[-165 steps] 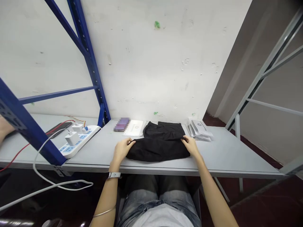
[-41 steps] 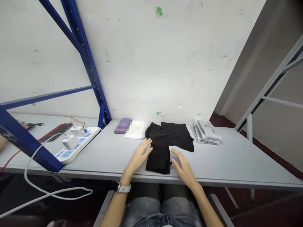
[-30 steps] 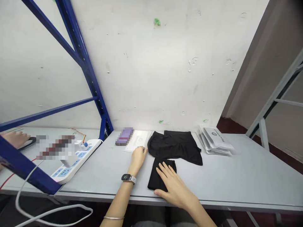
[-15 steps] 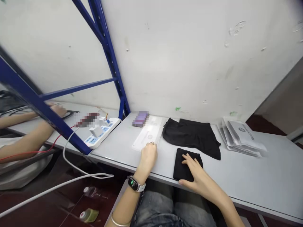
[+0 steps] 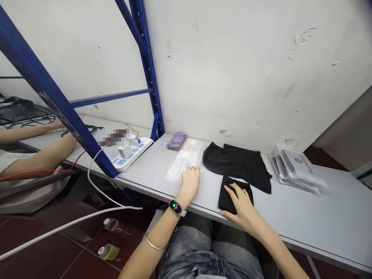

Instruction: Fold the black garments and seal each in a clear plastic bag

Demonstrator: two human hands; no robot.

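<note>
My right hand [image 5: 240, 199] lies with fingers spread on a folded black cloth [image 5: 228, 199] near the table's front edge. It presses on the cloth's right side without closing round it. My left hand [image 5: 191, 181] is closed, its curled fingers at the near right corner of a clear plastic bag [image 5: 177, 164] with grey print. Whether those fingers hold anything is hidden. Behind the folded cloth, a larger black cloth piece [image 5: 238, 161] is spread out, slightly wrinkled.
Several printed plastic bags [image 5: 299, 170] are stacked at the right. A blurred purple phone-like object [image 5: 177, 141] lies at the back. Left of me are a white power strip [image 5: 133, 155], a blue metal post [image 5: 58, 97] and another person's arm [image 5: 43, 155]. Bottles [image 5: 109, 252] lie on the floor.
The view has shifted a little. My left hand has moved slightly right along the bag's near edge. My right hand stays on the folded cloth, its fingers a bit further over it.
</note>
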